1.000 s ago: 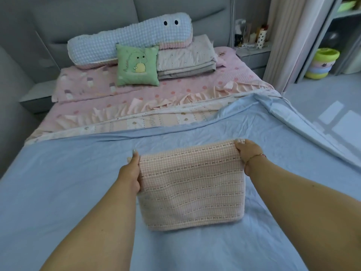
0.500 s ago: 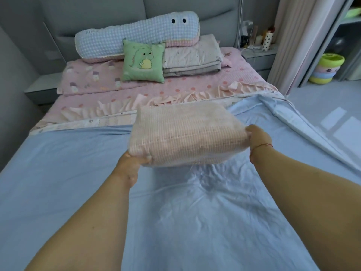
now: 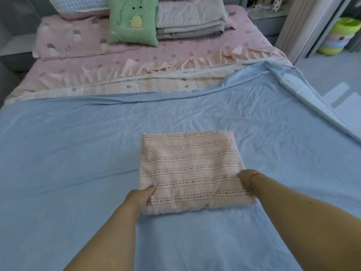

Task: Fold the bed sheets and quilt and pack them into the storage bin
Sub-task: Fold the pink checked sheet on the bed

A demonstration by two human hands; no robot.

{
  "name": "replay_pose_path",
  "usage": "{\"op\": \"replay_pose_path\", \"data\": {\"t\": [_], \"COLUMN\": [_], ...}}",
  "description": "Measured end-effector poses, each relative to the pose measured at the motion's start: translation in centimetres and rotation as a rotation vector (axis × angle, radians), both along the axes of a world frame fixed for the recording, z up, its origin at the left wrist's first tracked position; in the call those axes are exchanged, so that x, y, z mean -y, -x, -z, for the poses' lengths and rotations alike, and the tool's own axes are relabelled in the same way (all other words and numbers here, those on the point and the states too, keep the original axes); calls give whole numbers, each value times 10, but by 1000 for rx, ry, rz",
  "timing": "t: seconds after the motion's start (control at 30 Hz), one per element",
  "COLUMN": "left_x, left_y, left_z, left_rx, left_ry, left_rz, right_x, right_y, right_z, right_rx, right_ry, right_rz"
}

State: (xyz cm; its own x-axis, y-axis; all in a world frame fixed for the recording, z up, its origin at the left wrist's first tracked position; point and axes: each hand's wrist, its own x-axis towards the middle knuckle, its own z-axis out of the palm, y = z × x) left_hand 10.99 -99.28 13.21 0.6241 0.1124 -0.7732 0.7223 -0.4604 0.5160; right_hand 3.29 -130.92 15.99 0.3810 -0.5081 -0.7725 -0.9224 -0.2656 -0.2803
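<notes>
A folded pink checked sheet (image 3: 192,169) lies flat as a thick square on the spread blue sheet (image 3: 78,153) in the middle of the bed. My left hand (image 3: 141,196) grips its near left corner, thumb on top. My right hand (image 3: 245,177) holds its right edge, fingers tucked under the cloth, a thin bracelet at the wrist. Farther up the bed a pink quilt with a ruffled edge (image 3: 156,63) lies spread, and a folded grey-white quilt (image 3: 189,22) rests near the headboard. No storage bin is in view.
A green dinosaur cushion (image 3: 132,20) and a long checked bolster (image 3: 78,4) sit at the head of the bed. Right of the bed are a bedside cabinet (image 3: 267,18), a curtain (image 3: 304,26), stacked coloured tubs (image 3: 340,36) and open floor (image 3: 332,79).
The pink sheet was lifted and flipped over away from me, then laid flat again on the blue sheet. Both hands moved from its far corners to its near sides.
</notes>
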Motion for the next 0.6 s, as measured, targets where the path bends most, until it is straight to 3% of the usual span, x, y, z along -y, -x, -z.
{"op": "replay_pose_path", "data": {"t": [0.17,0.23,0.3,0.37,0.43,0.47,0.53,0.6], "left_x": [9,12,18,27,39,48,62,69], "left_y": [-21,-26,-26,-26,-27,-28,-33,-40], "left_z": [10,13,15,15,13,13,19,32], "left_rx": [280,414,416,552,818,866,808,700], "left_ry": [-185,-327,-511,-730,-776,-757,-701,-702], "left_rz": [92,81,40,80,407,618,865,965], "right_x": [7,9,6,1,-11,-17,-27,-33], "right_y": [-14,-18,-17,-17,-21,-26,-39,-49], "right_z": [22,25,25,27,29,30,38,52], "right_rx": [152,238,252,233,340,391,404,335], "right_ry": [124,257,409,629,716,695,613,546], "right_rz": [100,81,93,-16,-267,-409,-648,-753]}}
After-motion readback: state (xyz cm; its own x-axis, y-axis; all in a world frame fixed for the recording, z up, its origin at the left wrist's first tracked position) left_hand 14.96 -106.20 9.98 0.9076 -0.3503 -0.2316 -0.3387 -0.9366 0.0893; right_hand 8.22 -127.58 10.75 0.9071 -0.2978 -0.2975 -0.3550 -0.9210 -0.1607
